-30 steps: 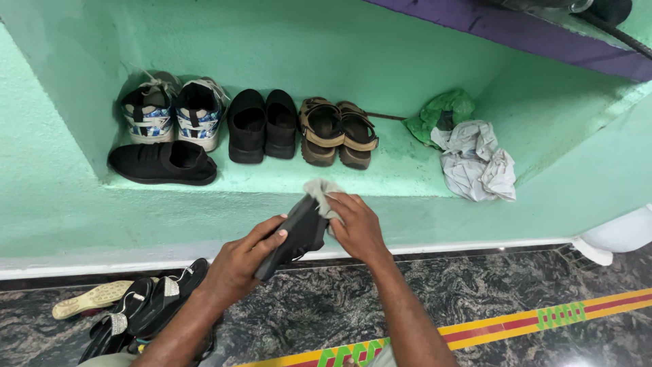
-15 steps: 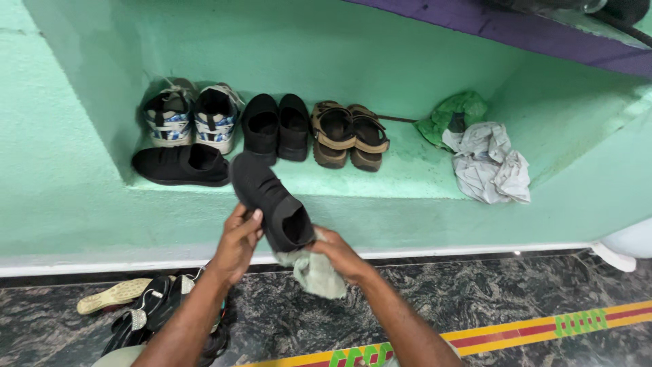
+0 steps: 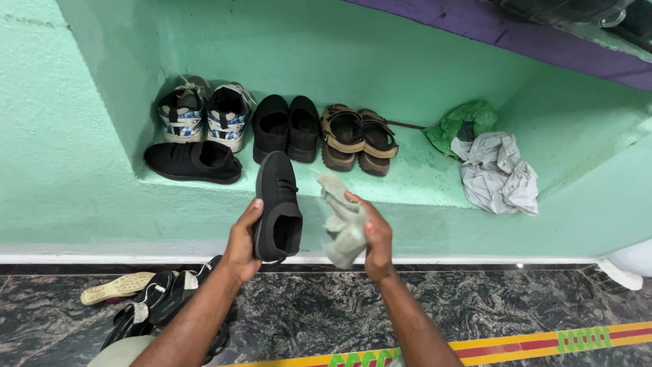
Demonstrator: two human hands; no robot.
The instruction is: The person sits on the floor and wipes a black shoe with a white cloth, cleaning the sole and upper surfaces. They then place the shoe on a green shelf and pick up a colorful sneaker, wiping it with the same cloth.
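Nearest, on the dark marbled floor (image 3: 475,299) at the lower left, a heap of footwear is seen: one pale tan sole (image 3: 112,288) and several black sandals (image 3: 159,306), their number not countable. One striped band (image 3: 489,343) in red, yellow and green is laid across the floor at the lower right. Two hands are raised in front of the shelf's front edge. One black slip-on shoe (image 3: 277,207) is held heel-down, its toe pointed toward the shelf, by the left hand (image 3: 242,241), whose fingers are wrapped around its left side and sole. One grey-green cloth (image 3: 343,221) is bunched in the right hand (image 3: 377,238), whose fingers are closed round it, just beside the shoe. On the mint-green shelf (image 3: 421,183), seven items of footwear are counted: one black shoe (image 3: 192,162) lying sideways at the left front, two patterned sneakers (image 3: 204,115) at the back left corner, two black slip-ons (image 3: 285,128) beside them, two brown sandals (image 3: 358,139) next. Toward the right end, one crumpled white cloth (image 3: 499,173) is found, with one green bag (image 3: 462,122) behind it.
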